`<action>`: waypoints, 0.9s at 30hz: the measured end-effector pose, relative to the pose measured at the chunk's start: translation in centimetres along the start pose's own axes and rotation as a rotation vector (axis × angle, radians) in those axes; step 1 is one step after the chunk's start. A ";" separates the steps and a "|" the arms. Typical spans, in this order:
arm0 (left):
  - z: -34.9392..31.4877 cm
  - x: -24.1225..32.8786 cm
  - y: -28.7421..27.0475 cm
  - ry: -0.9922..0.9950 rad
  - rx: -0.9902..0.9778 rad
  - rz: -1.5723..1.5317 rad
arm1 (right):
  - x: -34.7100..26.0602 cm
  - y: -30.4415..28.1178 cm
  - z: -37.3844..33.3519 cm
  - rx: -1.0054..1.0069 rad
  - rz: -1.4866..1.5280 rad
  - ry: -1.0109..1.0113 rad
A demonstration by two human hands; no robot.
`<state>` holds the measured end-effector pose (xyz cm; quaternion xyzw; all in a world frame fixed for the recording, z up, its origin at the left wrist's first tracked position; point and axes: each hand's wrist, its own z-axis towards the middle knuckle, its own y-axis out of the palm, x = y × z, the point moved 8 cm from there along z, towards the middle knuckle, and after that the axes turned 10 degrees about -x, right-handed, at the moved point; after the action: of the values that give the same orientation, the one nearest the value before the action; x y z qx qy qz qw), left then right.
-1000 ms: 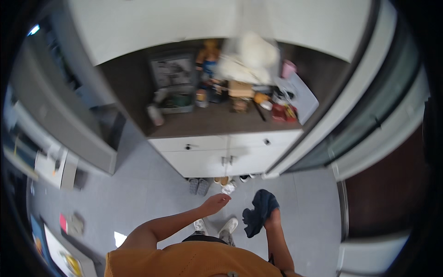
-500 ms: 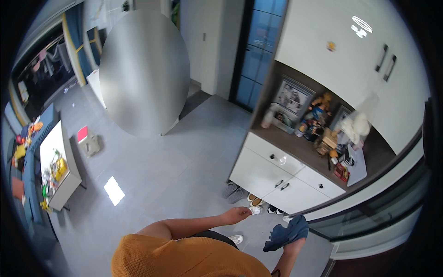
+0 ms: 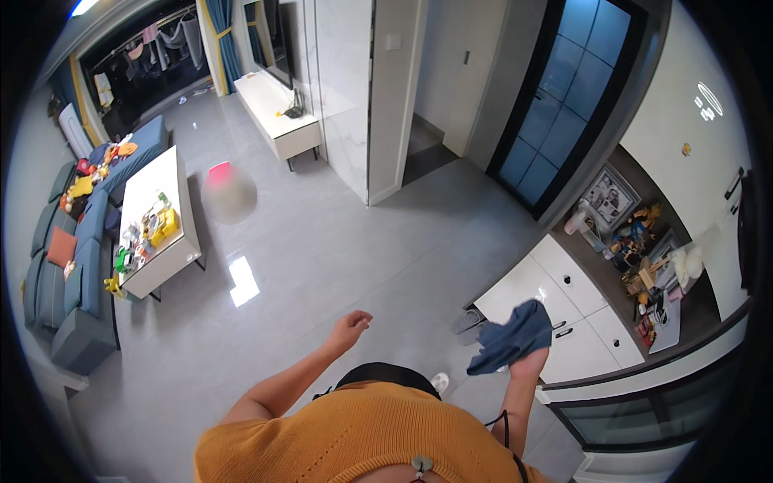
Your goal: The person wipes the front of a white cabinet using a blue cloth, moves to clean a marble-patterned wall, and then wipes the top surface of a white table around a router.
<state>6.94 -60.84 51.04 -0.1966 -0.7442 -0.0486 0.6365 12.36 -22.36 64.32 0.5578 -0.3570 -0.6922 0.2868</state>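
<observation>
My right hand [image 3: 529, 364] grips a dark blue cloth [image 3: 513, 336], which hangs crumpled over the fingers in front of the white cabinet. Part of that hand is hidden by the fabric. Off to the left, my left hand [image 3: 351, 332] is raised over the grey tiled floor, its fingers loosely bent and apart, with nothing visible in them. A white shoe [image 3: 440, 381] shows below, between the two forearms.
The white cabinet [image 3: 523, 282] on the right has a shelf crowded with figurines and a picture frame [image 3: 609, 196]. Grey slippers [image 3: 467, 322] lie at its foot. Leftward are a white coffee table [image 3: 153, 181] covered with toys, a blue sofa [image 3: 95, 233] and a pink-topped stool [image 3: 219, 169], partly blurred.
My view has swung left, bringing more of the living room in. My left hand has drawn away from the cabinet foot; a white thing at its fingertips no longer shows. The cloth stays in my right.
</observation>
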 end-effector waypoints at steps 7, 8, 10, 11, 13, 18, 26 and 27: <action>0.5 1.0 -3.4 0.010 0.106 -0.173 | 4.3 8.8 8.6 -0.170 -0.029 0.197; 1.0 1.1 -3.6 -0.008 0.094 -0.160 | 4.4 9.8 9.5 -0.188 -0.030 0.221; 2.3 1.8 -4.4 -0.011 0.100 -0.124 | 5.3 11.5 11.7 -0.263 -0.038 0.268; 3.2 2.3 -4.8 0.003 0.113 -0.110 | 5.8 11.8 13.1 -0.264 -0.034 0.306; 4.7 3.6 -5.8 0.034 0.127 -0.085 | 7.0 11.9 15.6 -0.250 -0.013 0.386; 12.6 7.6 -9.2 0.129 0.138 -0.066 | 10.5 11.7 21.3 -0.248 -0.057 0.529; 28.4 13.6 -5.4 0.011 -0.187 -0.370 | 16.5 11.9 29.1 -0.478 0.057 0.703; 29.7 13.6 -4.8 0.006 -0.244 -0.455 | 17.3 13.1 29.8 -0.516 0.061 0.716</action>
<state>-23.83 -52.51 59.55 -0.0991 -0.7560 -0.2806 0.5830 -20.47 -38.50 68.86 0.6617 -0.0669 -0.5130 0.5427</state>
